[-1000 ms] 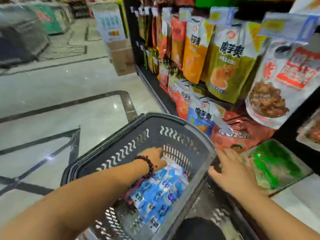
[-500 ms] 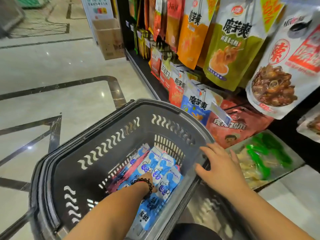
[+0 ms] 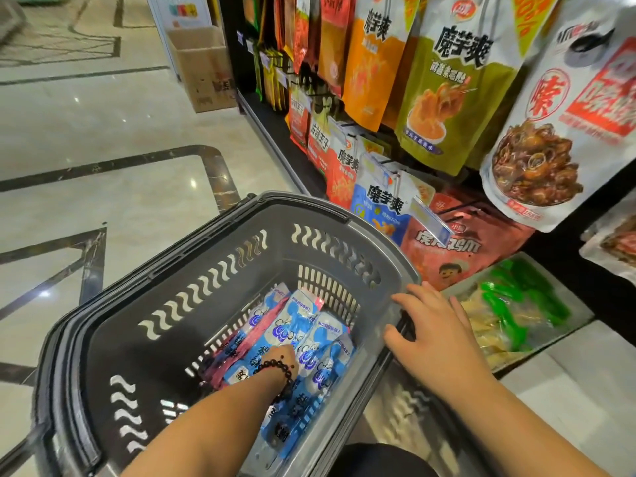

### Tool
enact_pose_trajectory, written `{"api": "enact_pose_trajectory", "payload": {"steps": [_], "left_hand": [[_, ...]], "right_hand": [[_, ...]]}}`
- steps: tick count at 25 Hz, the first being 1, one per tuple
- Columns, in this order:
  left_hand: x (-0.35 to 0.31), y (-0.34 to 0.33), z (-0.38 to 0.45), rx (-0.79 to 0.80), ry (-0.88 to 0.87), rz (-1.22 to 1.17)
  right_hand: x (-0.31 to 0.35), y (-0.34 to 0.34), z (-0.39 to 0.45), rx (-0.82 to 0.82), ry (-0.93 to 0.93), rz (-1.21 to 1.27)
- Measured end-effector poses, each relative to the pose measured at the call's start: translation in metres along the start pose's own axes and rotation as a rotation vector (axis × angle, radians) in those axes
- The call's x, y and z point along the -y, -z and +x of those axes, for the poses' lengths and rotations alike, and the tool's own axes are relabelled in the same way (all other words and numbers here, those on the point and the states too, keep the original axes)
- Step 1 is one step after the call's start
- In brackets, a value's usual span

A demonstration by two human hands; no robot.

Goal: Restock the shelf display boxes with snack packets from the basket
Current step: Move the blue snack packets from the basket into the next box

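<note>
Left hand (image 3: 280, 356) reaches among blue-and-white foil snack packets (image 3: 303, 333) lying inside the grey plastic basket (image 3: 192, 270); its grip is hidden. Right hand (image 3: 435, 333) rests relaxed on the basket's rim. Packets look light, slippery; pinch edges.

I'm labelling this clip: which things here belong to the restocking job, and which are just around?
Part of the job:
- grey plastic basket
- blue and white snack packets
- left hand among the packets
- right hand on the basket rim

Just around:
- brown cardboard box
- green hanging pouch
- marble floor
</note>
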State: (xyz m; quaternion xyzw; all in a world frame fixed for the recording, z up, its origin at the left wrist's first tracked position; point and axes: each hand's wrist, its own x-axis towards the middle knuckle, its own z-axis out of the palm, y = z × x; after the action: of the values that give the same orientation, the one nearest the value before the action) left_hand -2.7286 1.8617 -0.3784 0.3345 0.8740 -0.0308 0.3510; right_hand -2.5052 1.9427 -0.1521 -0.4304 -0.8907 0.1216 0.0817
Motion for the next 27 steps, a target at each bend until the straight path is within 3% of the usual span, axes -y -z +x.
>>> {"api": "enact_pose_trajectory", "payload": {"steps": [7,11,15,18,21,25,27], "left_hand": [[0.009,-0.024,-0.005,0.055,-0.034,0.075],[0.003,-0.007,-0.013,-0.022,-0.1,0.046],[-0.007,0.087,-0.037,-0.15,-0.247,0.241],[-0.022,0.182,-0.083,-0.271,-0.428,0.568],[-0.044,0.267,-0.108,-0.26,-0.653,0.823],[-0.06,0.313,-0.075,-0.353,-0.667,1.013],[-0.075,0.323,-0.087,-0.461,-0.819,1.037]], "right_hand": [[0.0,-0.003,0.0,0.014,0.016,0.025],[-0.004,-0.004,0.004,-0.008,0.029,0.036],[0.004,-0.001,0.004,-0.011,0.058,0.09],[0.011,0.001,0.011,-0.007,0.091,0.128],[0.028,0.007,0.019,0.065,0.17,0.199],[0.05,0.016,0.022,0.152,0.101,0.443],[0.049,0.018,0.024,0.103,0.046,0.577]]}}
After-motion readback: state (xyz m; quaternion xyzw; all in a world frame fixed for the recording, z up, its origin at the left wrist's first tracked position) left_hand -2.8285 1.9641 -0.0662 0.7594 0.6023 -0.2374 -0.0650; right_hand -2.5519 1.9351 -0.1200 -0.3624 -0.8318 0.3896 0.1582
